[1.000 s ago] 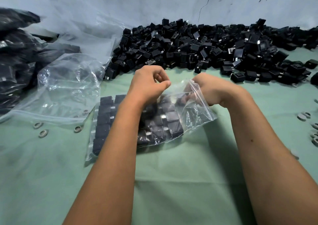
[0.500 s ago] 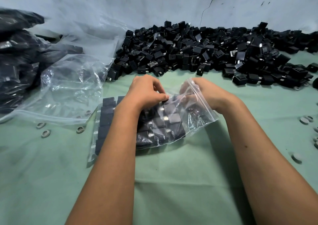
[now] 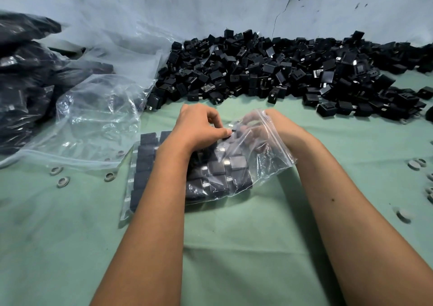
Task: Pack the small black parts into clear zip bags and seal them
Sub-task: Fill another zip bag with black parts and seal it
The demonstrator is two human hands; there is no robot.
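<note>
A clear zip bag lies on the green cloth in front of me, holding several small black parts in rows. Its mouth faces right and stands open. My left hand sits over the bag's top edge, its thumb and fingers pinching a black part at the mouth. My right hand reaches inside the bag's mouth, its fingers curled behind the plastic; what they hold I cannot tell. A big heap of loose black parts stretches along the wall behind.
A pile of empty clear bags lies at the left. Filled dark bags are stacked at the far left. Small grey rings dot the green cloth left of the bag, and more lie at the right edge.
Both hands have dropped lower onto the bag. The left hand has moved right to the bag's mouth, and the right hand's fingers have gone deeper inside.
</note>
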